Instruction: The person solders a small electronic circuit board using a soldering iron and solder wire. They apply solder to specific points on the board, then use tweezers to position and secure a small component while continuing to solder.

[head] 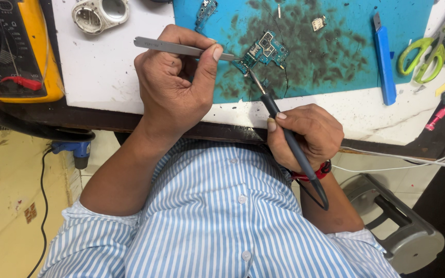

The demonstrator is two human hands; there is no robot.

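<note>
My left hand (173,85) is closed around metal tweezers (166,47), whose tips reach right onto the edge of a small blue-green circuit board (264,50). The board lies on a scorched blue work mat (336,51). My right hand (305,135) grips a black soldering iron (284,131) like a pen. Its tip points up and left and touches the lower left corner of the board. The iron's cord runs down past my wrist.
A yellow multimeter (19,49) sits at the far left, with a white round casing (99,14) behind my left hand. A blue utility knife (384,59), green scissors (423,56) and white cables (413,159) lie to the right. A grey stool (403,226) stands below.
</note>
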